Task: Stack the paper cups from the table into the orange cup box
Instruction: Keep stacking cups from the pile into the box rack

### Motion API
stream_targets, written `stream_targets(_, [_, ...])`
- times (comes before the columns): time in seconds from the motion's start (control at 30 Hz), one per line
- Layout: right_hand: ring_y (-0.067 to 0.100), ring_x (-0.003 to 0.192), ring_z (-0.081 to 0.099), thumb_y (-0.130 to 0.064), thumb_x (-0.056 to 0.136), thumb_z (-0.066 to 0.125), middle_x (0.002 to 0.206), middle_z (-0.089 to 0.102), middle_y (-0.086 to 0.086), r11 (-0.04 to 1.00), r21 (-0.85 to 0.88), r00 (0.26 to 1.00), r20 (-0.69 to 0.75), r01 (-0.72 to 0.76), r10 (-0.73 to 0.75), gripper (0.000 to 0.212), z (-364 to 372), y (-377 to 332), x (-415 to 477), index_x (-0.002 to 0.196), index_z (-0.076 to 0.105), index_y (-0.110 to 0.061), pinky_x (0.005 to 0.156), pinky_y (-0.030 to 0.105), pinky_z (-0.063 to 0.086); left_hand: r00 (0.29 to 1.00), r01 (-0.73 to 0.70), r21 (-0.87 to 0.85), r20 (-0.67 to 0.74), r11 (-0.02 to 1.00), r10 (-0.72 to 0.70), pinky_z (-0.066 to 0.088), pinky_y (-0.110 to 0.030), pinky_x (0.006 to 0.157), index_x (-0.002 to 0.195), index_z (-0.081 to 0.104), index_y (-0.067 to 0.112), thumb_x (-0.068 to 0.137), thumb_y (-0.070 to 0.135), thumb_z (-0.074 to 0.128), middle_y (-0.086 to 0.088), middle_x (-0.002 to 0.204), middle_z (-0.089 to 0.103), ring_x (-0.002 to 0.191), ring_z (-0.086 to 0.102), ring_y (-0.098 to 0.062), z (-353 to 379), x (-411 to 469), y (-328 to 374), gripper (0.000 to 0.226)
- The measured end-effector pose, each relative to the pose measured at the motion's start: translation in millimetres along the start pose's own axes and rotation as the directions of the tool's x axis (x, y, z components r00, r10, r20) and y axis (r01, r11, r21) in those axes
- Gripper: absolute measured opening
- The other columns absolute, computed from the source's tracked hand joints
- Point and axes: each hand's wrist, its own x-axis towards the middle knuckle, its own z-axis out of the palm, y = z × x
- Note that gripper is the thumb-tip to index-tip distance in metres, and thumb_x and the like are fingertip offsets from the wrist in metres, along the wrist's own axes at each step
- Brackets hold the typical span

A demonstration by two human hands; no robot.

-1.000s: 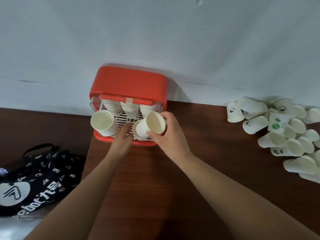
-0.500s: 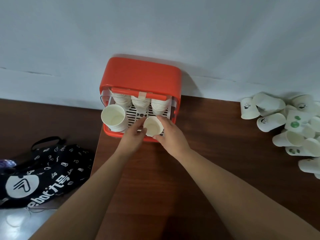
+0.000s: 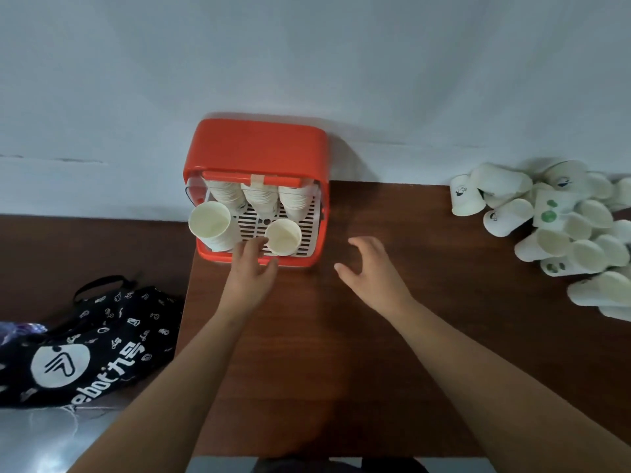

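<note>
Pale wall [image 3: 307,56] — brown table [image 3: 341,370]

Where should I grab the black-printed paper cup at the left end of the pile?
Take the black-printed cup round its side wall, from the left or above: it seems to stand rim down, its left side faces bare table, and other cups crowd its right.

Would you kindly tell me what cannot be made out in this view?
- Head view: the cup stacks in the orange cup box; its top hides their upper ends, so they cannot be counted.
- Head view: the loose cup pile is cut off by the right edge.
- Head view: whether the left hand touches the front cup; too close to tell.
- Head view: cup prints are too small to read.
</note>
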Motion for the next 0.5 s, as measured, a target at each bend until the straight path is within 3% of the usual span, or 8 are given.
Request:
stream_targets(0.13, [0.019, 0.132, 0.047, -0.04, 0.092, 0.066, 0.145, 0.041, 0.003, 0.992, -0.041, 0.992, -0.046, -0.115, 0.114, 0.059, -49, 63, -36, 0.143, 0.046, -0.016, 0.109, 0.035, 0.042, 0.998, 0.004, 0.037, 0.055, 0.999, -0.006, 0.043, -0.024, 0.093, 0.132, 0.054, 0.012, 0.097, 0.018, 0.06, -0.003, 0.129, 0.048, 0.103, 0.055, -0.008, 25, -20, 32, 0.036])
stream_targets(0.27, [0.021, 0.134, 0.045, -0.037, 0.093, 0.065, 0.147, 0.041, 0.005, 0.972, -0.079, 0.971, -0.111, -0.22, 0.211, 0.06, -107, 129, -67, 0.145, 0.044, -0.016, 0.11, 0.038, 0.042, 0.982, -0.11, 0.116, 0.163, 0.987, 0.091, 0.046, -0.031, 0.096, 0.125, 0.058, 0.011, 0.095, 0.018, 0.062, -0.001, 0.117, 0.051, 0.11, 0.057, -0.02, 80, -21, 82, 0.031])
stream_targets(0.33, [0.023, 0.133, 0.045, -0.036, 0.092, 0.066, 0.143, 0.043, 0.007, 0.966, -0.081, 0.96, -0.165, -0.244, 0.228, 0.059, -136, 164, -82, 0.143, 0.045, -0.014, 0.11, 0.039, 0.04, 0.96, -0.194, 0.163, 0.234, 0.967, 0.153, 0.043, -0.03, 0.102, 0.127, 0.058, 0.013, 0.095, 0.021, 0.063, -0.001, 0.121, 0.05, 0.115, 0.054, -0.019, 117, -22, 113, 0.033])
stream_targets(0.5, [0.024, 0.131, 0.045, -0.035, 0.091, 0.067, 0.14, 0.043, 0.008, 0.943, -0.049, 0.912, -0.275, -0.329, 0.304, 0.058, -205, 253, -123, 0.14, 0.047, -0.012, 0.111, 0.041, 0.038, 0.901, -0.291, 0.174, 0.382, 0.941, 0.208, 0.037, -0.023, 0.098, 0.134, 0.053, 0.02, 0.098, 0.034, 0.058, 0.004, 0.137, 0.044, 0.118, 0.049, -0.009, 227, -37, 204, 0.039])
